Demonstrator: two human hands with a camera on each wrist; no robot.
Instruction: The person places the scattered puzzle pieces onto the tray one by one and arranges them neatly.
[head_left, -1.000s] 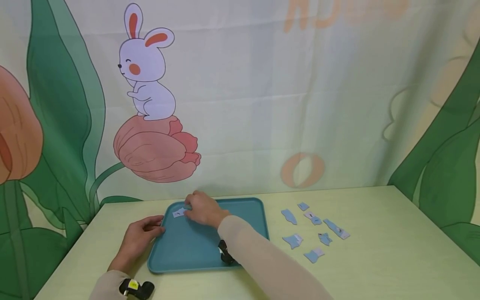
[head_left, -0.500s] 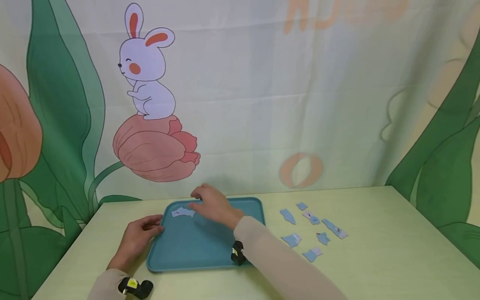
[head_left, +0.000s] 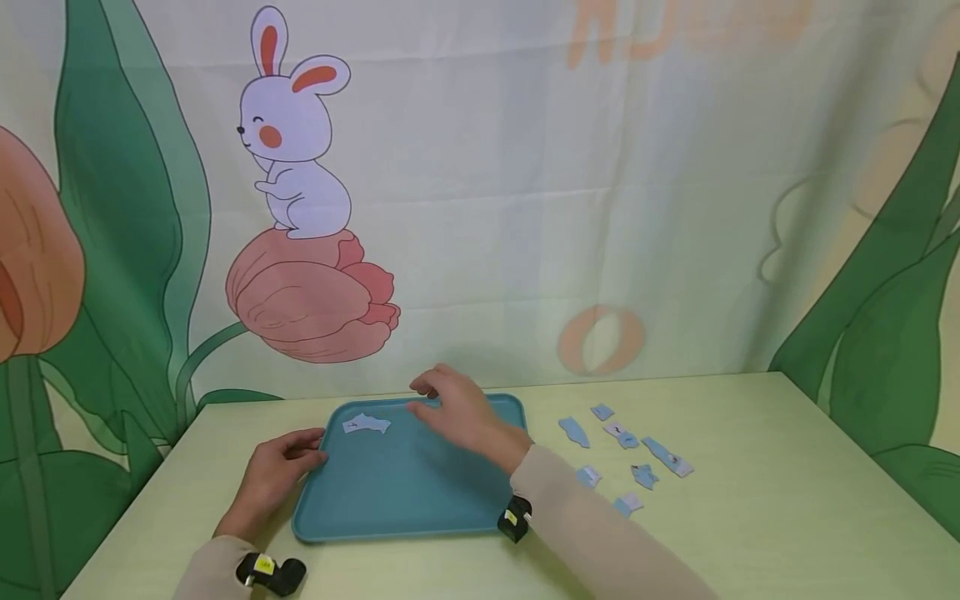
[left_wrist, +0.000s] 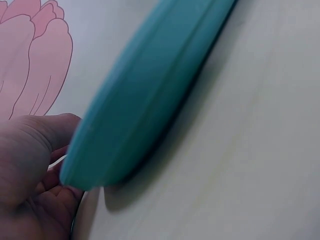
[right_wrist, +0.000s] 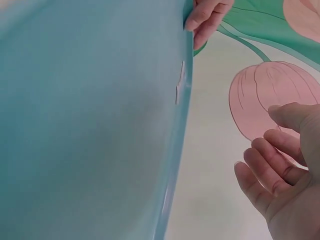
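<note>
A blue-green tray (head_left: 390, 496) lies on the table, and my left hand (head_left: 272, 479) holds its left rim. In the right wrist view the left thumb (right_wrist: 200, 15) lies over that rim, with a finger on the outer side. Light blue jigsaw puzzle pieces (head_left: 367, 424) lie side by side in the tray's far left corner. My right hand (head_left: 467, 412) hovers over the far side of the tray, right of these pieces. Its fingers (right_wrist: 260, 172) are relaxed and spread from the thumb, holding nothing.
Several more puzzle pieces (head_left: 667, 457) lie scattered on the table right of the tray; my right sleeve (head_left: 592, 521) partly covers some of them. A printed curtain (head_left: 480, 192) hangs along the table's far edge.
My right hand has let go of a puzzle piece beside the other one in the tray and moved right, its fingers opening. My left hand has stayed at the rim.
</note>
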